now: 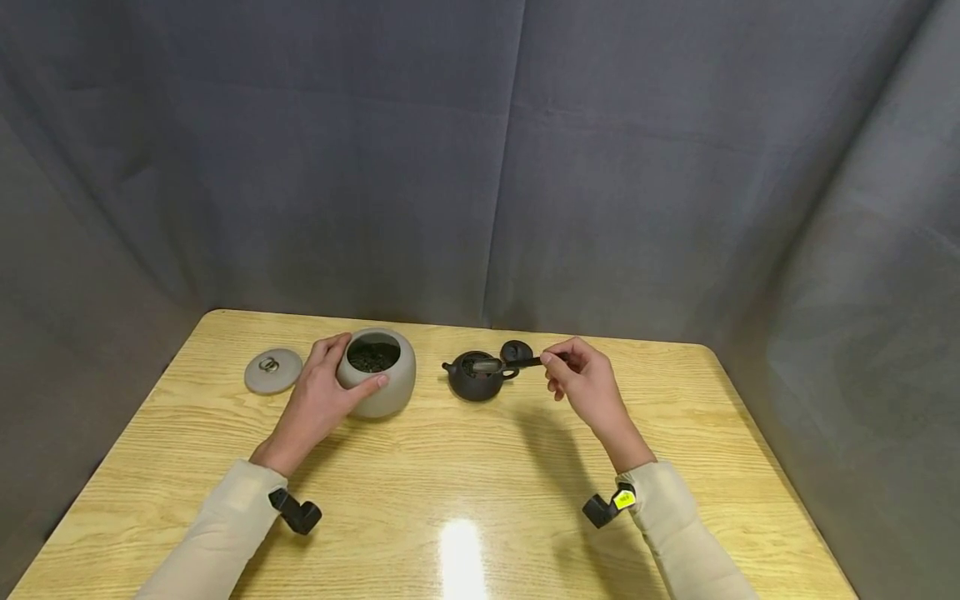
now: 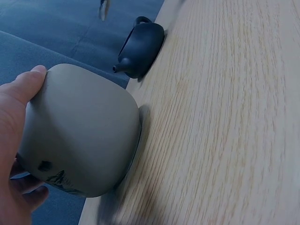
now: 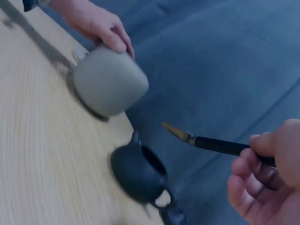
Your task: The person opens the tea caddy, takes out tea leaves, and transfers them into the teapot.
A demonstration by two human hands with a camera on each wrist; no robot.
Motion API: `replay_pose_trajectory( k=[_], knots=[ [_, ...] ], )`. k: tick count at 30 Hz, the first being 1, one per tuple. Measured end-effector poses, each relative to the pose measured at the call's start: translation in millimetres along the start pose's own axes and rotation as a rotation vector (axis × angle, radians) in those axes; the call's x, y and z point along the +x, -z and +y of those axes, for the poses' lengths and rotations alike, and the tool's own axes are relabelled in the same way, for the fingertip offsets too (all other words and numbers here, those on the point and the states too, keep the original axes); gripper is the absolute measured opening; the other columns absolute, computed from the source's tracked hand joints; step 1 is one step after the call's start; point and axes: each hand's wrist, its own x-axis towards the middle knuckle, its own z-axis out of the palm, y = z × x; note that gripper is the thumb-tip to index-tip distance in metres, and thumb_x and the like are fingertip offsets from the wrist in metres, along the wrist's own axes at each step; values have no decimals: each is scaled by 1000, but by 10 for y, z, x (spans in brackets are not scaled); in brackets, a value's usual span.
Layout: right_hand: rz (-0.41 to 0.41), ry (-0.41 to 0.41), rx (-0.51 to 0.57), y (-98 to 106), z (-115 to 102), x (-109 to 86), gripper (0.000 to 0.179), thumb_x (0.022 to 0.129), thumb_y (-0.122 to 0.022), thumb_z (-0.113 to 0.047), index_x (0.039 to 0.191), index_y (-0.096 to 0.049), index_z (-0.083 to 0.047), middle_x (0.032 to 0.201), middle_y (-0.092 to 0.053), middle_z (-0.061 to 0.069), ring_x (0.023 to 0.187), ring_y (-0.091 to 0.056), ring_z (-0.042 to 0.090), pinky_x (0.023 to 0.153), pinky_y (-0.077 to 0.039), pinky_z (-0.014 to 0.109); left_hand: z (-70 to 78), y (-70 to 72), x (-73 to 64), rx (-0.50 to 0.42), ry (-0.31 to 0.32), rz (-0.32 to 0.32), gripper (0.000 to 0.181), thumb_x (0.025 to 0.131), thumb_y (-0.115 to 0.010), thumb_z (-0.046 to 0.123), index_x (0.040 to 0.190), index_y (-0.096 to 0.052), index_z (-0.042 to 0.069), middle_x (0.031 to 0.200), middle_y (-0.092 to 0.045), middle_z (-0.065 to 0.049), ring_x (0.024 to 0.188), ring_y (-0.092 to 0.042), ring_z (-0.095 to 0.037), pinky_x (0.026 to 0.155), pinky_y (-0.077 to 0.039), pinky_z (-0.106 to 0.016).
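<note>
My left hand (image 1: 324, 385) grips a grey-beige ceramic jar (image 2: 84, 126), thumb near the front of its rim and fingers round the far left side. Dark loose leaves (image 1: 372, 358) show inside its uncovered mouth. Between the thumb and fingers of my right hand (image 1: 583, 379), the black handle of a small tea scoop (image 3: 218, 145) is pinched. The scoop's metal end (image 1: 487, 366) is over the mouth of a small black teapot (image 1: 474, 387), apart from it in the right wrist view. The teapot's spout points toward the jar, its handle toward my right hand.
Left of the jar lies its round grey lid (image 1: 273, 372) with a ring-like knob. The black teapot lid (image 1: 516, 351) rests just behind the teapot's handle. A dark grey curtain (image 1: 480, 167) stands behind the wooden table (image 1: 420, 492) and along its sides.
</note>
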Motion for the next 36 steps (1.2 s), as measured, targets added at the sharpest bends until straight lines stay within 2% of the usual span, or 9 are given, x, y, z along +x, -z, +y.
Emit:
replay_pose_trajectory(
  k=[3, 9, 13, 15, 21, 25, 29, 32, 36],
  knots=[
    [15, -17, -8, 93, 86, -31, 24, 108, -66, -19, 120, -67, 2, 92, -66, 14, 74, -66, 16, 63, -58, 28, 5, 6, 2, 0, -4, 1, 106, 93, -71, 70, 169, -29, 9, 169, -32, -21, 155, -37, -46, 122, -38, -67],
    [82, -71, -54, 310, 248, -90, 28, 110, -61, -20, 125, -64, 3, 92, -66, 8, 74, -66, 9, 63, -57, 27, 7, 5, -3, -2, -8, 4, 105, 93, -72, 68, 169, -30, 8, 168, -33, -21, 154, -38, -45, 122, -38, -66],
    [129, -87, -123, 450, 306, -122, 31, 113, -56, -23, 127, -63, 3, 96, -68, 12, 75, -66, 8, 63, -57, 26, 14, 2, -5, -3, -11, 5, 105, 94, -72, 67, 169, -30, 7, 168, -33, -22, 154, -38, -45, 122, -38, -66],
    [150, -79, -196, 510, 323, -139, 30, 113, -55, -23, 127, -64, 2, 99, -69, 16, 76, -66, 8, 62, -57, 26, 18, 2, -6, -4, -10, 3, 105, 94, -72, 67, 168, -30, 7, 168, -33, -22, 154, -38, -45, 122, -38, -66],
    [220, 6, -493, 591, 385, -165, 27, 112, -56, -21, 127, -68, -2, 105, -74, 20, 80, -71, 19, 63, -54, 26, 19, 6, -2, 1, -5, 1, 105, 94, -72, 67, 168, -30, 7, 168, -33, -21, 154, -38, -45, 122, -38, -66],
    [271, 84, -657, 580, 457, -192, 24, 110, -59, -19, 124, -70, -3, 106, -78, 17, 82, -74, 28, 61, -53, 34, 20, 9, 1, 5, -6, 3, 105, 94, -72, 67, 168, -30, 7, 167, -33, -22, 154, -39, -45, 122, -38, -66],
    [302, 173, -768, 555, 535, -229, 22, 108, -63, -16, 121, -71, -1, 105, -78, 18, 80, -76, 30, 60, -57, 43, 22, 11, 6, 7, -1, 1, 106, 93, -71, 69, 168, -30, 7, 168, -33, -21, 154, -38, -45, 122, -38, -66],
    [309, 231, -836, 533, 587, -264, 19, 105, -66, -12, 118, -71, 0, 102, -78, 19, 75, -76, 31, 56, -57, 44, 21, 10, 6, 8, 3, 1, 106, 93, -71, 69, 169, -30, 8, 168, -33, -21, 155, -37, -45, 122, -38, -67],
    [277, 217, -914, 502, 630, -320, 16, 101, -70, -10, 114, -70, 0, 100, -79, 19, 62, -70, 27, 47, -49, 38, 15, 7, 1, 7, 3, 1, 105, 93, -71, 69, 169, -30, 8, 168, -33, -21, 155, -37, -45, 122, -38, -66]
  ],
)
